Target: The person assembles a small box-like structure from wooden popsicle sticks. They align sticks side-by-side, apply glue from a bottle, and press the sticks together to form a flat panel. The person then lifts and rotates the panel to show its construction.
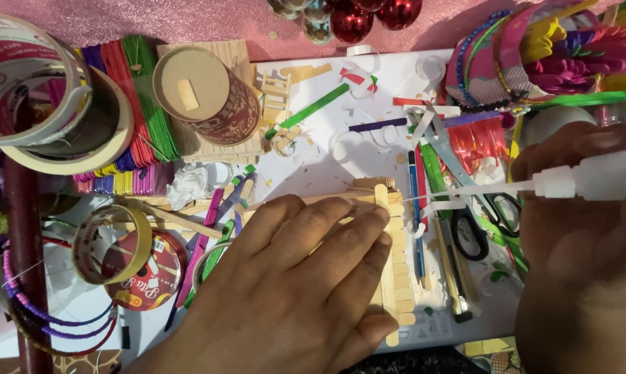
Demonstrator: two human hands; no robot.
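My left hand (296,284) lies flat, fingers together, pressing down on a panel of pale wooden craft sticks (398,263) on a white sheet (327,149). One upright stick (382,196) pokes out past my fingertips. My right hand (579,256) grips a white glue bottle (593,176); its thin nozzle points left toward the top of the stick panel, and a fine thread of glue runs from the tip toward the sticks.
Tape rolls (46,90) and bundles of coloured sticks (129,104) lie at the left, beside a cardboard tube (206,93). Black scissors (476,232), pens and paper strips sit right of the panel. Red baubles (351,17) and bead strings (479,66) are at the top.
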